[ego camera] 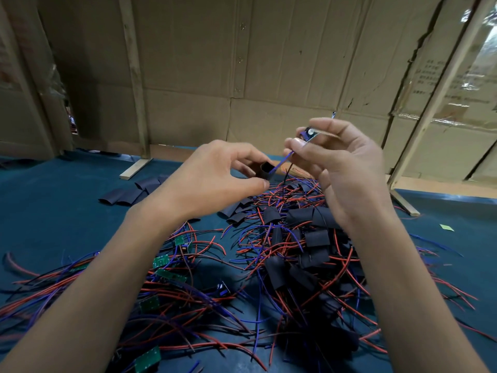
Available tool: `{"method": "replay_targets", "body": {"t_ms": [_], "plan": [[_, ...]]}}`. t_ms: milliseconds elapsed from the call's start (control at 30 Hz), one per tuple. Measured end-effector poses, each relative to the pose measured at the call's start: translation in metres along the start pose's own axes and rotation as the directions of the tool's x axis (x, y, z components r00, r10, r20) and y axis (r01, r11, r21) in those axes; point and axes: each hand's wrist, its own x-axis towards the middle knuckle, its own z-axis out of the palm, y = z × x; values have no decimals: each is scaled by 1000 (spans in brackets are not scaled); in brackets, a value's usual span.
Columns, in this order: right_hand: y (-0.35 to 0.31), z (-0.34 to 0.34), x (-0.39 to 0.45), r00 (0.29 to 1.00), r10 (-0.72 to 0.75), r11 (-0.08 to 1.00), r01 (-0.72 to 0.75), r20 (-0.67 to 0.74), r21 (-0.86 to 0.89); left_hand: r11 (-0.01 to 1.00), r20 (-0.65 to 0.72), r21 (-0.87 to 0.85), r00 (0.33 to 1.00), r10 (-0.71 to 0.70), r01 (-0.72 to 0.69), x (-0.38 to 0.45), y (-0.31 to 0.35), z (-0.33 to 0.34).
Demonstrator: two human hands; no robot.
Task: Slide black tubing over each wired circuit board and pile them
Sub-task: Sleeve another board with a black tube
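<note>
The left hand (pixel 215 176) pinches 1 short piece of black tubing (pixel 265 169) between thumb and fingers, with the open end of the tube turned toward the right hand. The right hand (pixel 341 168) pinches 1 circuit board (pixel 309 134) between thumb and fingertips and holds it raised above the surface. A blue wire (pixel 281 162) runs from the board down into the mouth of the tube; a dark wire hangs from the board beside it. The board itself is still outside the tube, so judging by this, the threading step is under way and the sleeve is not yet over the board.

Below the right hand, on the blue-green surface (pixel 53 224), lies the pile of sleeved boards (pixel 304 254): many black-covered units with red and blue leads tangled together. This pile appears to be the finished work.

Below and left of the left forearm lies a group of bare green boards (pixel 166 267) with red and blue wires attached. These carry no tubing and appear to be the remaining work. At least 5 are visible; an exact count is not possible in the tangle.

Beyond the left hand, a small stock of flat black tube pieces (pixel 126 195) lies on the surface. More pieces lie near the far edge of the finished pile.

Cardboard panels (pixel 188 63) and wooden battens close off the back of the work area.
</note>
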Motion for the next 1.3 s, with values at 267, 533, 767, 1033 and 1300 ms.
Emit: {"method": "replay_targets", "body": {"t_ms": [267,533,767,1033,1300], "plan": [[-5,-7,-2,957,-39,867,175,287,-467,999,-188,48,982,14,-5,-1,5,0],[-4,-3,-4,899,117,987,-151,422,48,996,-342,11,935,92,-93,0,7,-4],[3,5,-4,893,242,926,-330,380,184,991,-307,54,942,135,-124,-2,4,-7],[-7,-8,-2,857,293,945,-328,423,8,981,-138,-10,972,190,-193,-6,1,-21],[-11,-7,-4,834,381,913,-407,400,-22,977,-38,-57,979,202,-204,-7,3,-18]]}}
